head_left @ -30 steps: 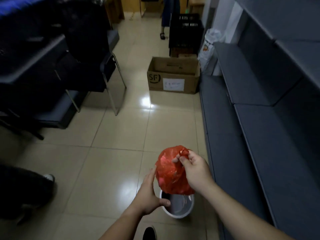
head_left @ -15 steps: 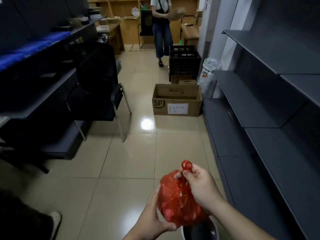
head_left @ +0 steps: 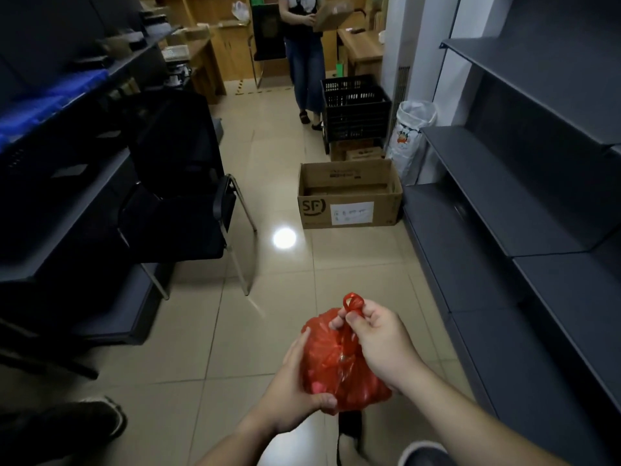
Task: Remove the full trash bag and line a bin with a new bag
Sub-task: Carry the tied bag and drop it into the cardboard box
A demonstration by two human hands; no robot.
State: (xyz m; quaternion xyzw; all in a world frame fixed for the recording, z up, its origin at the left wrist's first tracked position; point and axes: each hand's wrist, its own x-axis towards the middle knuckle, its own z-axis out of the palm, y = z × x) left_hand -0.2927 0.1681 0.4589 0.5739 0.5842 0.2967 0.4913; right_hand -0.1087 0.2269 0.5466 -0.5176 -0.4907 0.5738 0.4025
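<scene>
Bag (head_left: 339, 368) is held up near, low centre, clear of the floor. Its knotted neck is pinched by the right hand (head_left: 379, 341), seemingly to keep it sealed; its left side is cupped by the left hand (head_left: 295, 388), thumb curled underneath, taking the weight.

A full red trash bag (head_left: 336, 368), translucent and bulging, hung above the floor, its twisted neck apparently knotted into a loop.
</scene>
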